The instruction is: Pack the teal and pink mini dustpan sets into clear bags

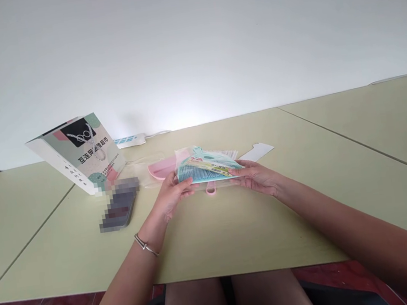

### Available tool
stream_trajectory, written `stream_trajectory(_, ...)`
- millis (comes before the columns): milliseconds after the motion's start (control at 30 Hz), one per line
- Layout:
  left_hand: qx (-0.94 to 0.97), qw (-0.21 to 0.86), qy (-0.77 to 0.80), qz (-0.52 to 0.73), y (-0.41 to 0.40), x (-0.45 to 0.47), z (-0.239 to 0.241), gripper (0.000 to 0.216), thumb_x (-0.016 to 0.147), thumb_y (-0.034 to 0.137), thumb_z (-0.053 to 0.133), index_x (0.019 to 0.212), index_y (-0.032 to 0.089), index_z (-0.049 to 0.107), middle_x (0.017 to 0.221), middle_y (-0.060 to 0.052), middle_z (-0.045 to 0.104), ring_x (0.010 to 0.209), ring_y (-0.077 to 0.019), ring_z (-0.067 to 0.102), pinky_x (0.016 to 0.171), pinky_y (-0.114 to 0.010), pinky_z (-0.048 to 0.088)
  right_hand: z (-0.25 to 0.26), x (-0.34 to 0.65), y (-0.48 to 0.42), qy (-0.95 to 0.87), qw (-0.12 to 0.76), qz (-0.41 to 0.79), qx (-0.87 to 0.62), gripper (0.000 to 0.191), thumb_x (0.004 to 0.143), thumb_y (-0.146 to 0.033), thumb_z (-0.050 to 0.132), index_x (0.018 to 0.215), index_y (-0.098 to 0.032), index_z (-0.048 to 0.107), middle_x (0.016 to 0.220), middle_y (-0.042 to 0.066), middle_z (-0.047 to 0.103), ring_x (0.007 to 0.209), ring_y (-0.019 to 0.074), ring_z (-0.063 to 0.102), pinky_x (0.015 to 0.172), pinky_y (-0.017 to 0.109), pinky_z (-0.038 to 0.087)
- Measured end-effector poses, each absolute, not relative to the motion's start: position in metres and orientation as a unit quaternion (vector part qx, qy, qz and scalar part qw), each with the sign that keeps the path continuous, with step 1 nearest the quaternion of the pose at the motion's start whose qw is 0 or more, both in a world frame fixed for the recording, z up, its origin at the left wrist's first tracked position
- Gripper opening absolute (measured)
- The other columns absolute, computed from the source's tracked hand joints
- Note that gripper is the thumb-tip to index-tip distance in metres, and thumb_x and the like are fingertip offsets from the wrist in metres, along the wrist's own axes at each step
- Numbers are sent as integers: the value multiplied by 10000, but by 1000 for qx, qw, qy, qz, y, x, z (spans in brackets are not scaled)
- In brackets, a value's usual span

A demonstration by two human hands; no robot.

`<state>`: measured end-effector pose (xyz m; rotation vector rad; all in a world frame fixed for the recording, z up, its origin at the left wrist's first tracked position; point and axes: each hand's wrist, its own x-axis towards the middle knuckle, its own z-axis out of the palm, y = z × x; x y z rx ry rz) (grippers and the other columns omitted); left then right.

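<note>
L hand (173, 192) & R hand (255, 175) pinch opp. ends of wrapped blue brush (199, 173) w/ label (215, 167); pink dustpan (161, 168) partly hidden, phone (122, 204) & paper bag (76, 163) to L.

Clear-wrapped turquoise brush (203, 172), label (211, 165) slanting across, between left hand (173, 191) and right hand (258, 176)

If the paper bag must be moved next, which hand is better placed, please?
Probably the left hand: it is nearer the paper bag. The right hand is farther; both hold the wrapped turquoise brush.
</note>
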<state>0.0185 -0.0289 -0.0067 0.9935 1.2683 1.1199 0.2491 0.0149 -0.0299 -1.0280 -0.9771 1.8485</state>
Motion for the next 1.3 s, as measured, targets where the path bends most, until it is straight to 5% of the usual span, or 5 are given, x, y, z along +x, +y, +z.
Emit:
stream_trajectory(167,451,502,577,459,-25,18,-10,399,701,403,713,975,139,596,782,-80,703,716,-181,686,664,-292,543,-36,244,17,-384,433,650,-492,201,675,-215,769,767,-174,594,566,20,674,474,92,600,420,147,476)
stream_trajectory(533,715,452,388,367,-40,3,4,804,741,256,666,1424,373,257,1533,-31,243,1360,-246,325,1042,-412,389,-34,253,20,-405,525,617,-423,315,531,-329,772,545,-214,478,347,-73,457,324,51,326,359,228,274)
stream_trajectory(967,585,240,502,591,-21,16,-17,225,781,385,612,710,172,596,701,7,605,660,-104,532,626,-221,442,-28,247,8,-472,487,652,-339,378,624,-379,782,867,-262,517,829,-37,702,723,120,644,782,310,503)
stream_trajectory(1167,552,231,507,620,-22,20,-21,196,750,356,639,707,172,589,708,13,613,655,-106,538,620,-226,446,-31,241,0,-545,473,619,-311,902,586,-385,804,1296,-384,249,1265,32,580,1021,208,630,953,450,459)
stream_trajectory(1300,582,256,500,588,-21,23,-24,190,760,361,629,833,195,575,795,4,597,696,-111,541,601,-219,445,-37,240,7,-486,511,570,-422,960,621,-455,773,1385,-305,212,1080,49,678,964,233,645,911,436,493)
